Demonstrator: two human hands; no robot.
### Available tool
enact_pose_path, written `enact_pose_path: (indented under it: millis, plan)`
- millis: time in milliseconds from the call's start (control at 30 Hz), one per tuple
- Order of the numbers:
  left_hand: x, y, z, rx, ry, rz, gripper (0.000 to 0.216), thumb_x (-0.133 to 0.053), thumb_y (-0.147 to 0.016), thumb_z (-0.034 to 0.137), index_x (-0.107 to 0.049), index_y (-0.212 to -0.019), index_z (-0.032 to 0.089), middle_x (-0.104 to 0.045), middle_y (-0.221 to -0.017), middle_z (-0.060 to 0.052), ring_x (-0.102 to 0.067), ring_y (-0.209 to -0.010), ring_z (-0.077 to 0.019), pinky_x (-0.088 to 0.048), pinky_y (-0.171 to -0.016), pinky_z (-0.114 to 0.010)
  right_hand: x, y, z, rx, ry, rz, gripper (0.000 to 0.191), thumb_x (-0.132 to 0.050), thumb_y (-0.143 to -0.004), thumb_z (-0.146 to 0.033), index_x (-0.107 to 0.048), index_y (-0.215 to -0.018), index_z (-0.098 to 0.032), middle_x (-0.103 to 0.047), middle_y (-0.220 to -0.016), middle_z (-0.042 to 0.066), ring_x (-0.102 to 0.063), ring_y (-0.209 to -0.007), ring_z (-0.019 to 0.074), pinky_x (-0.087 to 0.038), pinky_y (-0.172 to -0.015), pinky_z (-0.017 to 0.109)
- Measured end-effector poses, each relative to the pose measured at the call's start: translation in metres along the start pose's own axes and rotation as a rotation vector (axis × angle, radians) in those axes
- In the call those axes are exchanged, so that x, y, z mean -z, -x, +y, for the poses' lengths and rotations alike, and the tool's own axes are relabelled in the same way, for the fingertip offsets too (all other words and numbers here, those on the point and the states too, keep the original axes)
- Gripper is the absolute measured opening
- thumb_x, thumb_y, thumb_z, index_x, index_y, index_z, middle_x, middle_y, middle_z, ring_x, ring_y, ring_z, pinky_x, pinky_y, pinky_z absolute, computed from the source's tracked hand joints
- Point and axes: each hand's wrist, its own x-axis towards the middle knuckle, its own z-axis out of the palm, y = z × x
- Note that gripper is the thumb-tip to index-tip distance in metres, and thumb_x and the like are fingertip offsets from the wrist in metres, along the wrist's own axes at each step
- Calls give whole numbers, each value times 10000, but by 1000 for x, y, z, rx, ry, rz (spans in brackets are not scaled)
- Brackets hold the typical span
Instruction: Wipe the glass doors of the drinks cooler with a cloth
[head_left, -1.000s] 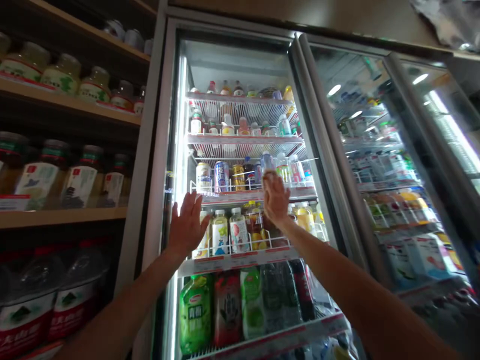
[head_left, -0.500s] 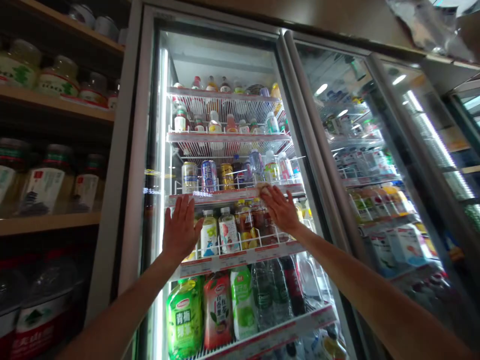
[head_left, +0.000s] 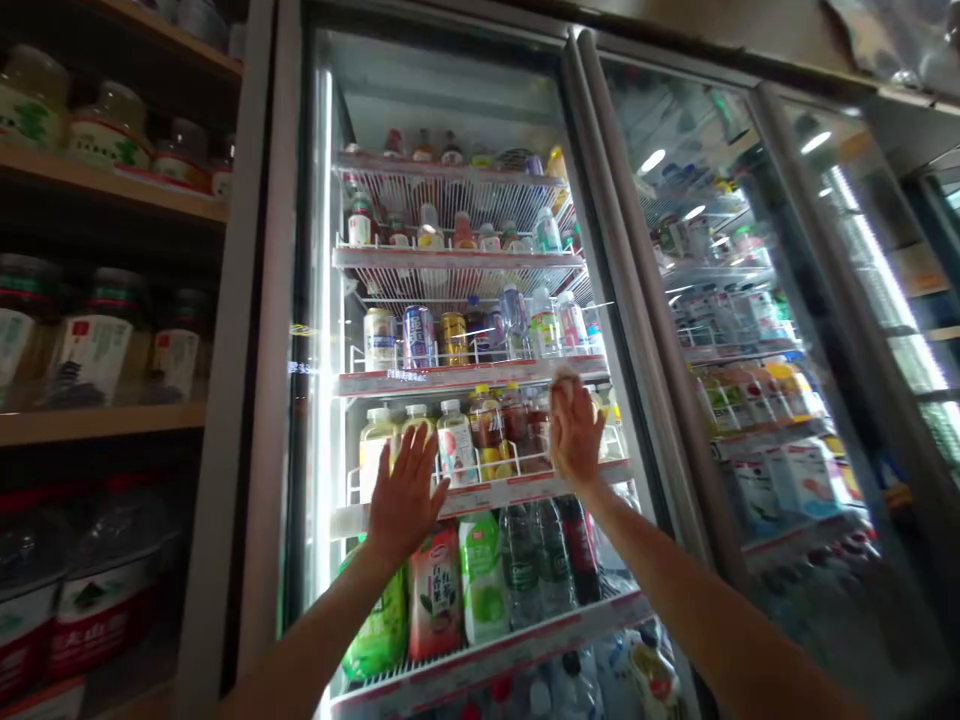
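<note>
In the head view, a glass cooler door (head_left: 442, 95) stands closed in front of lit shelves of drinks. My left hand (head_left: 403, 495) is open and raised against the glass, fingers apart, in front of the bottles on the lower shelves. My right hand (head_left: 576, 440) lies against the glass farther right, holding a small pale cloth (head_left: 562, 382) under its fingers. Only the cloth's edge shows beyond the hand. Behind the door stand a row of cans (head_left: 418, 338), fruit drink bottles (head_left: 457, 442) and large green and red bottles (head_left: 436, 590).
Wooden shelves (head_left: 105, 422) with dark-capped bottles and jars (head_left: 109, 125) flank the cooler on the left. A metal door frame (head_left: 637, 270) runs along the right side, with another glass-fronted cooler section (head_left: 720, 250) beyond it.
My left hand has moved right and down across the glass. My right hand has shifted slightly right and turned more upright, the cloth moving with it. The view has shifted slightly.
</note>
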Motion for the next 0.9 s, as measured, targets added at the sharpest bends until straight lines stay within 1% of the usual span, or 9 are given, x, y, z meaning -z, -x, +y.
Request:
enact_pose_path:
  millis: [133,300,367,467,500,633,667,800,900]
  plan:
    - [-3,9,7,69,18,5,619,-374,-879,331,-192,-1437,137,-317,-1455,-137,-201,-1387,-243,-130,-1129,-481,6,14,8,471,-73,-174,475,-361,-884,-222,-436,-1347,-292,-386,-1453,43,-266,-1375,226,-193,-1097,481]
    - [-4,21,21,56,14,20,618,-385,-879,330,-202,-1433,126,-308,-1455,-141,-186,-1389,-242,-111,-1135,-474,9,13,31,-223,69,13,484,-295,-904,-248,-421,-1366,-173,-379,-1436,169,-335,-1330,319,-295,-996,565]
    - [-6,27,31,25,33,26,605,-393,-876,311,-222,-1427,130,-329,-1447,-134,-189,-1388,-229,-91,-1142,-459,12,29,27,-70,34,-30,490,-305,-898,-230,-402,-1378,-211,-366,-1452,134,-304,-1352,295,-289,-1017,540]
    - [-8,37,48,2,63,7,590,-412,-864,279,-256,-1417,144,-370,-1428,-117,-201,-1385,-221,-79,-1146,-459,15,61,20,419,-59,-188,520,-359,-873,-199,-376,-1380,-313,-386,-1452,48,-290,-1366,232,-226,-1080,489]
    - [-8,40,52,9,64,0,587,-417,-862,277,-266,-1414,145,-371,-1427,-116,-203,-1384,-224,-81,-1145,-465,16,68,20,434,-55,-194,526,-364,-872,-197,-365,-1385,-316,-393,-1448,51,-300,-1361,234,-222,-1079,494]
    - [-9,48,64,34,61,-20,580,-424,-858,267,-282,-1406,139,-333,-1444,-124,-205,-1384,-238,-98,-1141,-476,17,73,28,-95,77,15,520,-313,-900,-218,-311,-1421,-217,-380,-1438,158,-322,-1341,305,-298,-993,545]
    - [-9,49,66,39,64,-20,582,-427,-858,264,-279,-1407,140,-329,-1445,-125,-206,-1383,-239,-103,-1141,-477,18,73,29,-109,79,18,524,-314,-899,-217,-305,-1424,-213,-371,-1443,159,-311,-1346,306,-305,-991,539]
    - [-9,55,70,65,66,-17,572,-418,-865,271,-285,-1405,140,-344,-1436,-129,-208,-1382,-232,-90,-1143,-474,23,80,34,303,-8,-194,533,-357,-872,-182,-362,-1390,-304,-404,-1439,63,-317,-1353,247,-256,-1062,484]
    - [-8,64,73,69,88,-47,553,-406,-863,255,-310,-1395,141,-346,-1437,-122,-204,-1384,-227,-69,-1146,-465,26,85,44,7,92,-92,506,-321,-888,-209,-378,-1390,-232,-427,-1410,141,-363,-1318,307,-310,-992,548]
